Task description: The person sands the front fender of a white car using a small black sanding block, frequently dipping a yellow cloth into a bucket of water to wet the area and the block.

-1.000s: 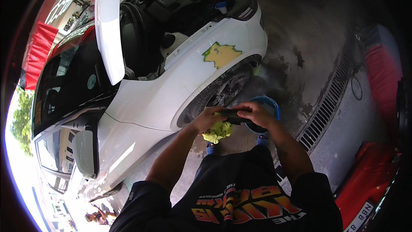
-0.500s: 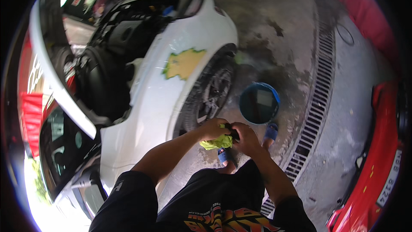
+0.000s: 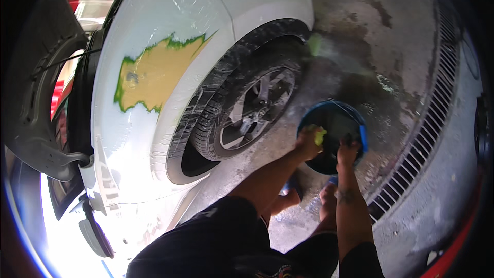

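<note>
My left hand [image 3: 309, 145] is closed on a yellow-green cloth [image 3: 320, 136], of which only a small bunched part shows. It is over the left rim of a blue bucket [image 3: 364, 135] on the floor. My right hand [image 3: 348, 154] reaches over the bucket's near right side, closed around a small dark object [image 3: 349, 138] whose kind I cannot make out. Dark liquid [image 3: 337, 122] appears inside the bucket. To the left is a white car fender [image 3: 170, 36] with a tan patch [image 3: 157, 72] edged in green.
The car's front wheel [image 3: 260, 108] stands between the fender and the bucket. A slotted drain grate [image 3: 419, 149] curves along the right. The concrete floor [image 3: 360, 72] has dark wet stains. My feet are just below the bucket, and a raised hood [image 3: 38, 82] is at the left.
My hands have moved apart, from together beside the wheel to over the bucket. The cloth is in the left, the dark object in the right. The view has come closer to fender and bucket.
</note>
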Motion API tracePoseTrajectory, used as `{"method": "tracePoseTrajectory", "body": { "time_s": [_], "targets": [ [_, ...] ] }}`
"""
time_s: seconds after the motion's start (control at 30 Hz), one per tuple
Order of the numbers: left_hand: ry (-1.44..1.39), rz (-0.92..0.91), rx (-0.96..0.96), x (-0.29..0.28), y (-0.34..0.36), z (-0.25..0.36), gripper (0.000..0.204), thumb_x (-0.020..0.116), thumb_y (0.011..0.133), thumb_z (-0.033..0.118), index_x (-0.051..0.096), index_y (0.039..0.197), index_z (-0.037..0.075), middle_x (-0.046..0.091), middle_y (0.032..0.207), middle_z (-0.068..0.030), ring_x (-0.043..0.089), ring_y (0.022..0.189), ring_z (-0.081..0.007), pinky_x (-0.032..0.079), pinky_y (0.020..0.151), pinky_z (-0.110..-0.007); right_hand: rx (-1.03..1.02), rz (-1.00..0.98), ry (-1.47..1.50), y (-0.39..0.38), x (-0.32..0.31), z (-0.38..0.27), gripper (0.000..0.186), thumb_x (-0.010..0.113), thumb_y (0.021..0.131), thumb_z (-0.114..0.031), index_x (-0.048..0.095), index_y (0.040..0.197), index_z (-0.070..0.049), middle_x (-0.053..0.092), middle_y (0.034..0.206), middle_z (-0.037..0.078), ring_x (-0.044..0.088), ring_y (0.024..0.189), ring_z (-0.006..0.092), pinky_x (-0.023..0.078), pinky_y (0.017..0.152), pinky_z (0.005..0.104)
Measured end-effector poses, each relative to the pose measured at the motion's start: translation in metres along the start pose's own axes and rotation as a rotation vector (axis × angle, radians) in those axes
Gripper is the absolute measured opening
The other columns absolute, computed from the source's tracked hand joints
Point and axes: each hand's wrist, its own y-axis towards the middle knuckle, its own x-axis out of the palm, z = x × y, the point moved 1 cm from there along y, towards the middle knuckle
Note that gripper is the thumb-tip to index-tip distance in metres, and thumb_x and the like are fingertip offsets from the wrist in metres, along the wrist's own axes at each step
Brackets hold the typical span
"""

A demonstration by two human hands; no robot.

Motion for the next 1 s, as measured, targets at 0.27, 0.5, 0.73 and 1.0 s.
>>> {"method": "tracePoseTrajectory", "body": {
  "time_s": [0.27, 0.5, 0.73, 1.0],
  "targets": [
    [0.393, -0.113, 0.094, 0.080, 0.043, -0.046, 0.094, 0.091, 0.078, 0.022, 0.051, 0.163, 0.018, 0.050, 0.161, -0.0282, 0.058, 0.144, -0.0440, 0.049, 0.120, -0.049, 0.164, -0.030, -0.005, 0.050, 0.040, 0.055, 0.045, 0.069, 0.106, -0.036, 0.056, 0.133, -0.003, 0.069, 0.124, 0.019, 0.070, 0.107, 0.0347, 0.057, 0.092, 0.0455],
    [-0.048, -0.394, -0.197, -0.011, 0.007, 0.001, 0.087, 0.090, 0.076, 0.024, 0.058, 0.156, 0.011, 0.072, 0.139, -0.0223, 0.072, 0.128, -0.0346, 0.059, 0.108, -0.045, 0.505, -0.193, 0.394, -0.011, -0.017, 0.015, 0.032, 0.058, 0.113, -0.038, 0.067, 0.119, -0.008, 0.070, 0.101, 0.008, 0.071, 0.085, 0.0207, 0.057, 0.070, 0.0376],
    [-0.985, 0.017, -0.276, -0.217, -0.122, 0.070, 0.074, 0.085, 0.083, -0.001, 0.059, 0.152, 0.012, 0.069, 0.130, -0.0107, 0.070, 0.118, -0.0267, 0.060, 0.100, -0.041, 0.446, -0.226, 0.714, -0.119, -0.054, -0.047, 0.027, 0.055, 0.114, -0.034, 0.065, 0.114, -0.009, 0.069, 0.093, 0.008, 0.066, 0.072, 0.0227, 0.054, 0.061, 0.0397],
    [-1.623, -0.031, -0.038, -0.494, -0.178, 0.123, 0.059, 0.067, 0.092, 0.030, 0.060, 0.145, 0.003, 0.070, 0.138, -0.0193, 0.068, 0.129, -0.0399, 0.051, 0.117, -0.058, 0.387, -0.628, 0.650, -0.247, -0.011, -0.216, 0.029, 0.072, 0.103, -0.029, 0.059, 0.119, -0.008, 0.067, 0.095, 0.010, 0.070, 0.074, 0.0228, 0.055, 0.055, 0.0381]
  ]
}}
